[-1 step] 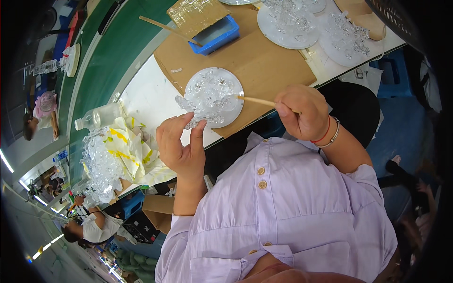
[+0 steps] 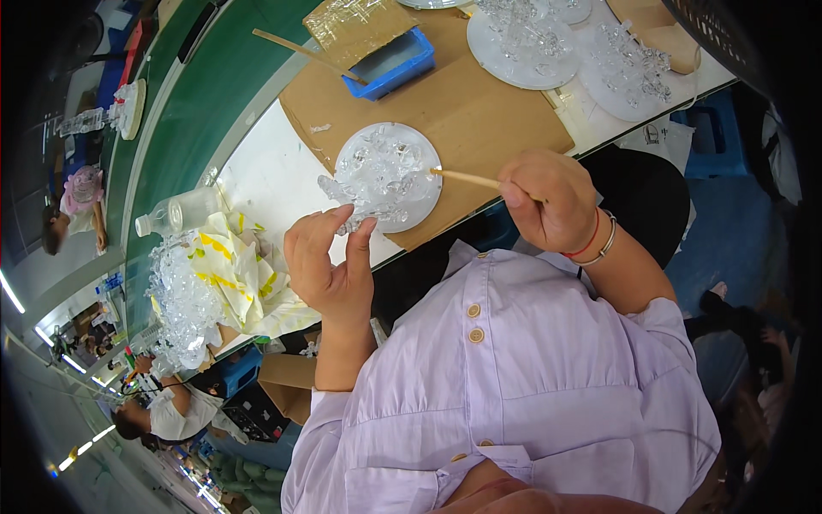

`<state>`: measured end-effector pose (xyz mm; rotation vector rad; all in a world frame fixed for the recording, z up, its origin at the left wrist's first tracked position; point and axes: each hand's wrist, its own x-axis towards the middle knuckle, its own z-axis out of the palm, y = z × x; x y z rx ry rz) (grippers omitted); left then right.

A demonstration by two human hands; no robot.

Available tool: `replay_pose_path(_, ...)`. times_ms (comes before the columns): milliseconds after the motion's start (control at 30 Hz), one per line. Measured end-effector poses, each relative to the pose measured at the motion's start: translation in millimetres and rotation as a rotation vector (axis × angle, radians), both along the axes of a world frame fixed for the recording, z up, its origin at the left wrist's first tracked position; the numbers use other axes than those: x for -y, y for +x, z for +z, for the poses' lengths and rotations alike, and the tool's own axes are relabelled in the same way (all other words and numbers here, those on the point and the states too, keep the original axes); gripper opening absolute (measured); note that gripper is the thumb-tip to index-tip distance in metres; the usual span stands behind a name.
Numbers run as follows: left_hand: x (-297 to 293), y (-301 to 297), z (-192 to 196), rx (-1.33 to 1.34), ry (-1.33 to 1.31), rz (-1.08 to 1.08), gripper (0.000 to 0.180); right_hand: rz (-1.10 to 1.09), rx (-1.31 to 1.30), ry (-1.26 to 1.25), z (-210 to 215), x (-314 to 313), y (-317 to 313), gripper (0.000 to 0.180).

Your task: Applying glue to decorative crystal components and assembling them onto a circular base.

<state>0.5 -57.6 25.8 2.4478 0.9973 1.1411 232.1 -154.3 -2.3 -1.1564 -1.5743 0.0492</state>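
My right hand is closed around a thin wooden stick, its tip at the right edge of a round white plate. Clear, glossy pieces are heaped on that plate; they look like moulded plastic. At the plate's lower left, my left hand pinches a clear piece between thumb and fingers. Whether this piece is joined to the heap I cannot tell. Brown cardboard lies under the plate.
Beyond the plate stands a blue tray with another stick leaning on it. More loaded white plates are at the far right. Left are a clear bottle, a crumpled yellow-white wrapper and heaped clear pieces.
The stick's tip has shifted very slightly up and to the right with my right hand. My left hand stays in the same place, still pinching.
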Motion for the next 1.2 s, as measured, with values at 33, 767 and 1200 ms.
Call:
replay_pose_path(33, 0, 1, -1, 0.006, 0.009, -0.004, 0.031, -0.006, -0.009, 0.016, -1, -3, 1, 0.009)
replay_pose_path(767, -6, 18, -7, 0.038, 0.142, -0.026, 0.036, 0.047, 0.06, -0.006, 4, -10, 9, 0.012)
replay_pose_path(1200, -13, 15, -6, 0.052, 0.169, 0.012, 0.033, -0.127, 0.036, 0.071, 50, -25, 35, 0.003)
